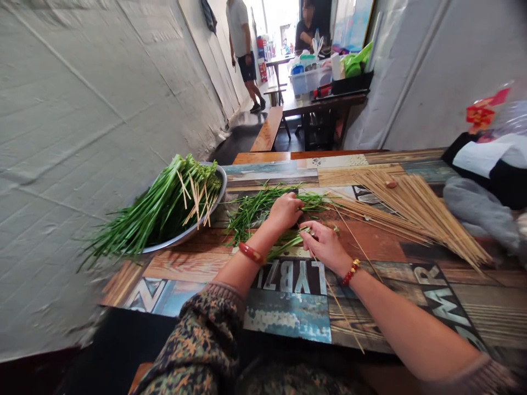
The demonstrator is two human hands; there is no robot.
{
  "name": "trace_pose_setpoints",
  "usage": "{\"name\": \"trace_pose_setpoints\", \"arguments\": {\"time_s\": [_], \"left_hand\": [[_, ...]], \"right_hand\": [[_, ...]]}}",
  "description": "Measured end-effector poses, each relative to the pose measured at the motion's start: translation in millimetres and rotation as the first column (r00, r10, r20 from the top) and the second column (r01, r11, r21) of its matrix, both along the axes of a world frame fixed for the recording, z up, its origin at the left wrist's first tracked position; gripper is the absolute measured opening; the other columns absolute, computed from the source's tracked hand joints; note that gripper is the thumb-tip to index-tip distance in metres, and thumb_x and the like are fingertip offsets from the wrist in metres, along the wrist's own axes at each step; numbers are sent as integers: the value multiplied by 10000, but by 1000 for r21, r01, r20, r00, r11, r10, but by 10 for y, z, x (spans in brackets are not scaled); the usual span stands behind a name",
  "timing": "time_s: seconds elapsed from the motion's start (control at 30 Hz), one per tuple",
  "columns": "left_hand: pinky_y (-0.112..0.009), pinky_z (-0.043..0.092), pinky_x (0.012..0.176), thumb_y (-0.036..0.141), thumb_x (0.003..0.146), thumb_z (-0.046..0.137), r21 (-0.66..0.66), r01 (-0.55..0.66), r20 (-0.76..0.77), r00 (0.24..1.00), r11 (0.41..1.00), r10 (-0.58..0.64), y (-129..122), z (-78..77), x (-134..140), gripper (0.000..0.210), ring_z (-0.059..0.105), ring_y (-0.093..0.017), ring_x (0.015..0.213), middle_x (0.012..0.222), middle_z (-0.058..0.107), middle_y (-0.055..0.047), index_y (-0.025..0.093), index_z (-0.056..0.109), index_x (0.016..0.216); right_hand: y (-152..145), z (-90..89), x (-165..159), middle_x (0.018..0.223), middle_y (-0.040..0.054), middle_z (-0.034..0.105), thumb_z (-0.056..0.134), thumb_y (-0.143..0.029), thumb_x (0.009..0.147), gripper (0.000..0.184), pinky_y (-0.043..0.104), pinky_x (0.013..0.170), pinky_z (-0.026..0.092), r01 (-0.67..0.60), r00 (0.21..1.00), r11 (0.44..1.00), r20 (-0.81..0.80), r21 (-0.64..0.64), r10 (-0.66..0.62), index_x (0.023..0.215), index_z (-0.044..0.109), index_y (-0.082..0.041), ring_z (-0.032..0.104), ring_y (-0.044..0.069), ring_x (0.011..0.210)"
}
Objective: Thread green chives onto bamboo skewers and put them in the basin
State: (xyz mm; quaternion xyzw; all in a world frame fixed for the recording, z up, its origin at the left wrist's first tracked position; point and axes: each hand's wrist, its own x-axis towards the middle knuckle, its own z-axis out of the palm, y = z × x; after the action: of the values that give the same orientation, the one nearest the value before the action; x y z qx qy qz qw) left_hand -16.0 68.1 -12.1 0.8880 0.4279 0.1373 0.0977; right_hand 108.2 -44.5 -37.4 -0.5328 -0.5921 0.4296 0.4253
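My left hand (287,210) is closed in a pinch above loose green chives (255,211); what its fingertips hold is hidden. Close beside it, my right hand (326,246) has its fingers closed on a thin bamboo skewer (340,302), which slants down toward the table's near edge. Some chive stalks (288,240) lie at the right fingertips and pass under the left wrist. Another skewer (358,241) lies just beyond my right wrist. To the right spreads a large pile of bamboo skewers (428,214).
On the left, a metal basin (222,184) holds a heap of chives (164,203) with several skewered bundles on top. Grey plastic bags (480,208) sit at the right. Beyond the patchwork-patterned table (288,318) are a bench (267,129), another table with a plastic bin (310,82), and two people.
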Motion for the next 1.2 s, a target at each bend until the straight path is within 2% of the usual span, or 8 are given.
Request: {"name": "trace_pose_setpoints", "arguments": {"time_s": [0.2, 0.37, 0.43, 0.53, 0.63, 0.8, 1.1, 1.2], "left_hand": [[-281, 452, 716, 79, 687, 580, -66, -23, 119, 992, 998, 31, 117, -9, -127, 109, 549, -155, 720, 736, 578, -40, 153, 638, 632], [-220, 414, 579, 129, 746, 521, -146, -99, 285, 949, 984, 137, 72, 72, -430, 75, 517, -102, 584, 642, 570, 3, 127, 595, 734], [-200, 396, 536, 172, 772, 522, -245, -90, 406, 895, 965, 186, 18, 137, -559, 80, 507, -86, 532, 596, 548, 23, 125, 586, 780], [-181, 364, 498, 257, 763, 597, -419, -14, 623, 723, 908, 299, -95, 267, -708, 147, 469, -63, 488, 563, 507, 46, 123, 604, 824], [-176, 344, 485, 311, 727, 676, -501, 22, 705, 590, 865, 393, -216, 397, -797, 229, 444, -51, 487, 573, 509, 45, 119, 632, 844], [-182, 388, 526, 320, 720, 711, -568, 53, 704, 549, 821, 452, -336, 488, -889, 252, 519, -66, 547, 646, 608, 3, 115, 661, 858], [-191, 432, 550, 255, 669, 766, -640, 234, 757, 352, 732, 550, -362, 350, -881, 228, 567, -72, 555, 645, 621, 13, 125, 651, 817], [-181, 435, 540, 254, 683, 763, -639, 291, 766, 321, 712, 557, -356, 341, -881, 237, 570, -70, 557, 652, 626, 11, 132, 656, 855]], "right_hand": [[-9, 9, -19, 547, -41, 580, 487, -334, 864, 277, 191, 400, 392, 14, 999, 1000, -36, -7, -15, 1041, 611, -163, 516, 94, 386], [-12, 12, -13, 552, -39, 586, 489, -333, 868, 278, 189, 407, 392, 11, 1000, 1000, -25, 6, -11, 1043, 620, -159, 512, 88, 383], [-12, 9, -10, 554, -36, 589, 489, -342, 871, 287, 190, 407, 393, 14, 1000, 1000, -12, 7, -14, 1049, 621, -161, 516, 90, 386], [-14, -3, -10, 552, -35, 586, 488, -351, 871, 299, 190, 400, 390, 11, 1000, 1000, -8, -4, -11, 1062, 618, -161, 519, 94, 387], [-17, -18, -12, 550, -34, 580, 490, -361, 870, 308, 191, 392, 384, 9, 1000, 1000, -19, -10, -9, 1067, 615, -160, 517, 96, 387], [-21, -33, -8, 569, -29, 584, 489, -382, 870, 330, 199, 395, 391, -1, 1000, 1000, -18, -14, 1, 1078, 608, -155, 521, 100, 391], [-19, -44, -7, 557, -31, 586, 485, -384, 874, 337, 201, 398, 398, -1, 1000, 1000, 4, 3, 1, 1089, 608, -156, 528, 104, 393], [-22, -40, -7, 559, -32, 589, 487, -376, 873, 329, 203, 406, 403, 2, 1000, 1000, 13, 6, -2, 1088, 610, -159, 529, 104, 397]]}}
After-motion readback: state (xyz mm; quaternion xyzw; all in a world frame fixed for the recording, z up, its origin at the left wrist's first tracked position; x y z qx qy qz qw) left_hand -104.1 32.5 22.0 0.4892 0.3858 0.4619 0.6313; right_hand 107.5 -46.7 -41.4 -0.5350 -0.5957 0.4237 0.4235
